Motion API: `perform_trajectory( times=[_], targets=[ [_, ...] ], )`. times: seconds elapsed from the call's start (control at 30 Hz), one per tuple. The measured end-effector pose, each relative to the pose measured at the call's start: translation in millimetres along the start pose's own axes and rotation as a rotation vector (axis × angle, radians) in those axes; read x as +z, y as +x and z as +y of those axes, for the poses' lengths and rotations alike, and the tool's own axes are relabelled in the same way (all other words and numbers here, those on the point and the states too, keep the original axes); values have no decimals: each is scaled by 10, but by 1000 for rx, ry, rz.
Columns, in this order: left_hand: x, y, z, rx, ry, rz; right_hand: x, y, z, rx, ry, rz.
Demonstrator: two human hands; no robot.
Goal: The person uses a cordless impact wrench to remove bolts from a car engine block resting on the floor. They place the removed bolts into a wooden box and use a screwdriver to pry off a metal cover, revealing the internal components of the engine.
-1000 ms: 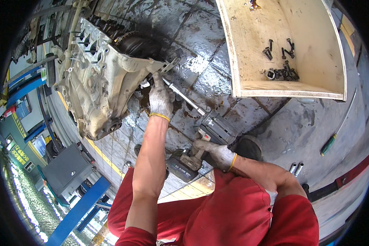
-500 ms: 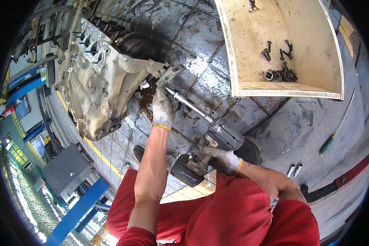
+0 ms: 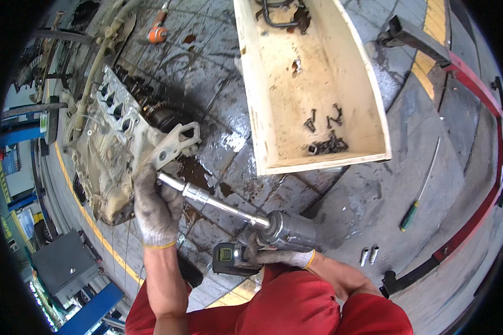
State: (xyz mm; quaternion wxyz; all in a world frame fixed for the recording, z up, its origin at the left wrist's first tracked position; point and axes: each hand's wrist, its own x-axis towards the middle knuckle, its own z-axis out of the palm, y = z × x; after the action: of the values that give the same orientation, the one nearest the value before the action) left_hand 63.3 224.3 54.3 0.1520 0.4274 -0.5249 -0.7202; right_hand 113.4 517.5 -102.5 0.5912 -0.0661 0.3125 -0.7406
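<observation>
- A workshop floor (image 3: 374,212) of grey concrete, wet and stained with dark oil, with yellow lines painted along its edges.
- An engine block (image 3: 114,151) lies on the floor at the left, its metal pale and grimy, with a bracket sticking out towards the middle.
- The left hand (image 3: 156,209), in a dirty knit glove, is curled around the far end of a long shiny extension bar (image 3: 212,201), right where the bar meets the engine block.
- The right hand (image 3: 279,257), also gloved, has its fingers closed around the grip of a power wrench (image 3: 274,237), which drives the near end of the bar.
- A shallow wooden tray (image 3: 274,100) sits on the floor beyond the wrench, with a small pile of dark bolts (image 3: 327,139) in it.
- A green-handled screwdriver (image 3: 419,192) lies to the right, well apart from the hands, with two small sockets (image 3: 369,255) nearer the right arm.
</observation>
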Motion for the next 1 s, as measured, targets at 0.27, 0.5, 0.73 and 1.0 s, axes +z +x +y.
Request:
perform_trajectory(
  times=[0.27, 0.5, 0.73, 1.0],
  targets=[
    [898, -107, 792, 303, 138, -17, 73, -230, -1019, -123, -536, 25],
    [2230, 51, 1069, 648, 1515, -465, -312, -450, -693, -229, 107, 128],
    [3246, 936, 323, 1059, 2275, -585, -504, -835, -646, -264, 150, 262],
    [3538, 1701, -467, 767, 2259, -1168, -659, -1157, -956, -705, 112, 247]
  ],
)
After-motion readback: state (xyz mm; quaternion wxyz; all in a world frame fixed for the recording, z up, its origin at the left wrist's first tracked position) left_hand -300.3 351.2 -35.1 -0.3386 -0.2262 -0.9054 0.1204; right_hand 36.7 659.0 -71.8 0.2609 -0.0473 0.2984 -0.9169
